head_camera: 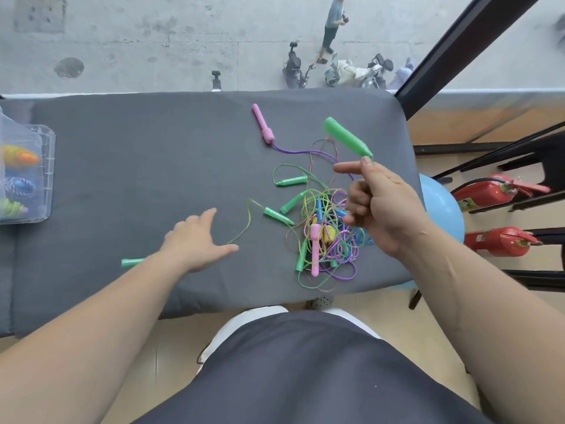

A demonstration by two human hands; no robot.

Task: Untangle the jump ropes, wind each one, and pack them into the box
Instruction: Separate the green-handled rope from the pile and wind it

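Right hand (382,209) pinches green handle (347,137), its butt slanting away leftward.

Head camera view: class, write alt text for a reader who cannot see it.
A right hand pinches a green jump-rope handle by a tangle of ropes on a grey-covered table; the left hand rests open nearby. A clear box of wound ropes sits far left.

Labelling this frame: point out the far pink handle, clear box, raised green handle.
Far pink handle (261,122): head view, mid-shaft.
Clear box (50,142): head view, right rim.
Raised green handle (347,137): head view, mid-body.
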